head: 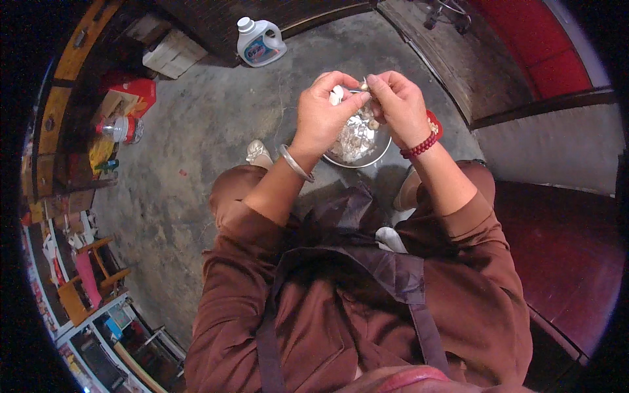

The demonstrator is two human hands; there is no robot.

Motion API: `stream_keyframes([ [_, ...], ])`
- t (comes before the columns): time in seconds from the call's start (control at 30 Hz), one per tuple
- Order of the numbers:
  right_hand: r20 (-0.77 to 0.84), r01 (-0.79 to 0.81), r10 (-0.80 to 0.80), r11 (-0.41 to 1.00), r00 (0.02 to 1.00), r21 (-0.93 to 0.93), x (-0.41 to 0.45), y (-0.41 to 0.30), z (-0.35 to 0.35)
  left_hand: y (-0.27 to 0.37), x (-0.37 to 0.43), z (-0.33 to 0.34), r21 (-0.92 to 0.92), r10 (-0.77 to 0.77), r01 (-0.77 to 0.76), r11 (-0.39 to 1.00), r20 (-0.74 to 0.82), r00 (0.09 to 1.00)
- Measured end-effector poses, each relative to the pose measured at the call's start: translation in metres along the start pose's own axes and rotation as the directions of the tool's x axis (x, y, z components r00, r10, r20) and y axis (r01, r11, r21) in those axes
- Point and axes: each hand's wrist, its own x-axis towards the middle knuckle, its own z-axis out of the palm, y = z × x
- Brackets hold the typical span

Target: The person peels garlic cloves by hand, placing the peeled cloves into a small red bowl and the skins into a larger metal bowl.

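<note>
Both hands meet above a round metal basin [381, 156] on the floor. Between the fingertips is a small pale piece, apparently a garlic clove [364, 86], pinched by my left hand [327, 110] and touched by the fingers of my right hand [399, 105]. White cloves [336, 95] also sit in the curled fingers of my left hand. Papery skins [350, 142] lie in the basin, and a roundish bulb or clove [373, 125] shows below my right hand. Part of a red object [434, 123] appears behind the right wrist.
A white detergent jug [261, 43] stands on the concrete floor ahead. Boxes and a clear plastic bottle [128, 130] are at the left, by wooden drawers [49, 123]. A small wooden stool [96, 275] is lower left. A dark red surface [555, 245] lies at the right.
</note>
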Motion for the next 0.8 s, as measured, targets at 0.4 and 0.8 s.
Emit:
stream_keyframes([
  [0.4, 0.11, -0.072, 0.049, 0.974, 0.993, 0.217, -0.001, -0.001, 0.008, -0.013, 0.006, -0.009, -0.669, -0.21, 0.238, 0.704, 0.123, 0.97],
  [0.8, 0.086, -0.151, 0.137, 0.971, 0.987, 0.184, 0.002, -0.002, 0.003, -0.011, 0.008, -0.014, -0.653, -0.206, 0.267, 0.708, 0.171, 0.964],
])
